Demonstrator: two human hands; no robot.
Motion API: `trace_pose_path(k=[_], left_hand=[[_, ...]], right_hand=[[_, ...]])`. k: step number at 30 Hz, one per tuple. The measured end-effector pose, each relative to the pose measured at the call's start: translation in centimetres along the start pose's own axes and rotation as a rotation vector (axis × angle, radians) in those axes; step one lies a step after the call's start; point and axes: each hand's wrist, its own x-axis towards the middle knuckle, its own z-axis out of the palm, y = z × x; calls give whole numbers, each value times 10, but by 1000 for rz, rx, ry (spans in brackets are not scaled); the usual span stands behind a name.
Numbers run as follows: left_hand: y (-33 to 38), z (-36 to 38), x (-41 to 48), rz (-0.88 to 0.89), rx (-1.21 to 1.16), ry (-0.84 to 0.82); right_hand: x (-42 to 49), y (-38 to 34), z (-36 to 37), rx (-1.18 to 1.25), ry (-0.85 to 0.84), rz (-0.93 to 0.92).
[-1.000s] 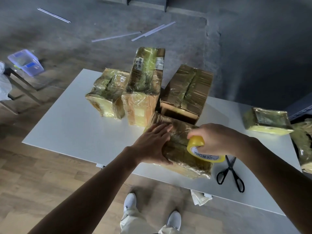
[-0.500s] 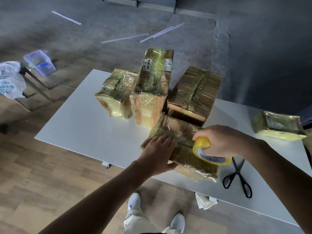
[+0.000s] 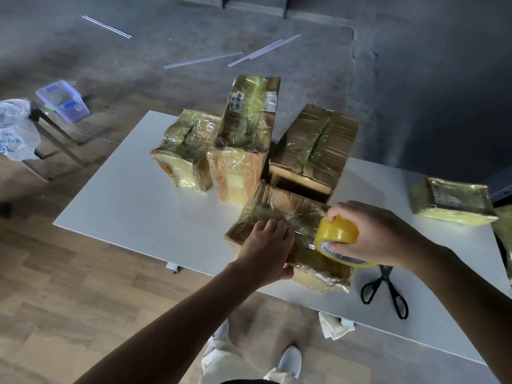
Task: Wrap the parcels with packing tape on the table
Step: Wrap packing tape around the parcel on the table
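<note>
Pressing the near parcel [image 3: 279, 214] down with the flat, straight fingers [image 3: 273, 225] of the left hand [image 3: 266, 248], a person grips a yellow tape roll [image 3: 336, 235] in the right hand [image 3: 371, 231], which is curled over the roll's top. The roll rests against the parcel's right side. The parcel lies at the near edge of the white tabletop [image 3: 138, 206], a creased brown carton under glossy, wrinkled clear film.

Crowding it on the far side are three more. A squat parcel [image 3: 185, 151] on the left is shiny with yellowish tape. A tall parcel [image 3: 246, 134] in the middle stands upright and bears printed labels. A box [image 3: 315, 151] on the right, of dull corrugated card, touches the near parcel's far edge. A flat parcel [image 3: 451, 200] lies well apart at the tabletop's right end.

Black scissors [image 3: 385, 289] lie open on the tabletop just right of the near parcel, partly under the right wrist.

Beyond the tabletop, thin pale strips [image 3: 202, 59] lie scattered on the grey concrete floor. At far left a clear plastic tub [image 3: 63, 101] sits beside a crumpled white bag [image 3: 16, 128]. White shoes [image 3: 289, 361] stand on wood flooring below.
</note>
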Motion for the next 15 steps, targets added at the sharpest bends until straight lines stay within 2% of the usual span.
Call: trace_pose_path(k=[6,9,11,15], left_hand=[[12,-2,3,-5,5,7],[13,0,4,-51,-38,10],[13,1,4,-52,-41,-2],[10,3,3,-35,-38,5]], right_hand=[[-19,15,14,159,-75,-49],[-24,20,18,300,65,4],[-24,23,18,241,113,-32],[-10,18,20,119,55,-109]])
